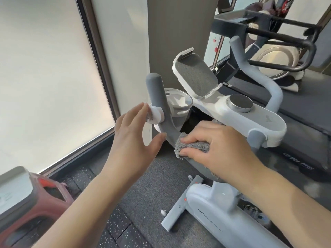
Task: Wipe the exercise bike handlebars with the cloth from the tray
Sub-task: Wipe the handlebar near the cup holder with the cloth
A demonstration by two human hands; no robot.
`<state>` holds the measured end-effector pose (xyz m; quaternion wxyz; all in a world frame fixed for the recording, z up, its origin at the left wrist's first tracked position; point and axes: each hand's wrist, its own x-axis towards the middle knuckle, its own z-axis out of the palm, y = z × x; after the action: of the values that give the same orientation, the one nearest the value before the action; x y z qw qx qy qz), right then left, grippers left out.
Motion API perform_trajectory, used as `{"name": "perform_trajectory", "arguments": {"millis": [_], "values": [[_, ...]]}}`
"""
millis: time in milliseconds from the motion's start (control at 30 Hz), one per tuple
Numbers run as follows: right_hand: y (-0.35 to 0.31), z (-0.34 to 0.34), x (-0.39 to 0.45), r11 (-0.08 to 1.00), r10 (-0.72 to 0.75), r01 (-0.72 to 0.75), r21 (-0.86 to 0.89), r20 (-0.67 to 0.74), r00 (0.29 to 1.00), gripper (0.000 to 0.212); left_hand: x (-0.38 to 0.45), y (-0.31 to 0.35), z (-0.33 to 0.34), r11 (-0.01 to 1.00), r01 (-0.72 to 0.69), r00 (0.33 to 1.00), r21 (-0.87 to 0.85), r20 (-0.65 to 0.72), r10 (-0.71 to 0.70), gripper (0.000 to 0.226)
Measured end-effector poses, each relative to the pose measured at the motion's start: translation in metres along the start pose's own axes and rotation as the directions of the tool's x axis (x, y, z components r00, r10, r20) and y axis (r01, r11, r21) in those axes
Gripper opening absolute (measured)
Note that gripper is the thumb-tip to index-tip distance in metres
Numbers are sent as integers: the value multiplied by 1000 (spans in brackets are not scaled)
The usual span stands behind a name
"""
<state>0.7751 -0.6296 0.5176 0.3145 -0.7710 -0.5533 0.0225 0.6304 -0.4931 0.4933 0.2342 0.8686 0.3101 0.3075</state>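
The right hand [220,149] is clamped on a grey fluffy cloth [189,146], thumb under and fingers over, pressing it against the lower curve of the left handlebar [159,104] of the white exercise bike [250,120]. That grey padded bar rises from the cloth to a rounded tip further off and to the left. The left hand [136,138] is open with its fingers spread, holding nothing; its fingertips lie just beside a white clamp [156,115] fitted on the bar, and its thumb is near the bar's bend.

The right handlebar [258,72] curves up on the far right, untouched. Between the two bars sits the white console with a tilted phone holder [196,77] lined in grey, and beside it a round silver knob [240,103]. A white cup holder [176,104] hangs just behind the left bar.

On the bike's lower body [215,217], near the floor, dark lettering runs along the shell, too slanted and small to read surely. Behind the bike, on the right, a dark treadmill [304,153] carries pale lettering seen upside down, apparently "UMAY M6". At the near left a grey tray [14,190] rests on a red stool [44,199]. The floor is dark speckled matting [116,228].
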Motion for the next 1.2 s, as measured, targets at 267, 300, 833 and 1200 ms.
{"name": "perform_trajectory", "arguments": {"millis": [267,300,833,1200], "values": [[22,-16,-20,998,-35,32,50,58,998,27,-17,21,17,998,35,997,56,-71,-31,79],[26,-18,-22,998,-34,31,53,67,997,24,-19,23,18,998,37,996,60,-80,-32,80],[73,-48,-57,982,-186,183,32,159,970,18,-53,66,56,981,190,978,33,-97,-186,100],[115,-58,-67,965,-260,251,78,126,957,25,-57,78,71,965,260,955,33,-154,-253,94]]}}
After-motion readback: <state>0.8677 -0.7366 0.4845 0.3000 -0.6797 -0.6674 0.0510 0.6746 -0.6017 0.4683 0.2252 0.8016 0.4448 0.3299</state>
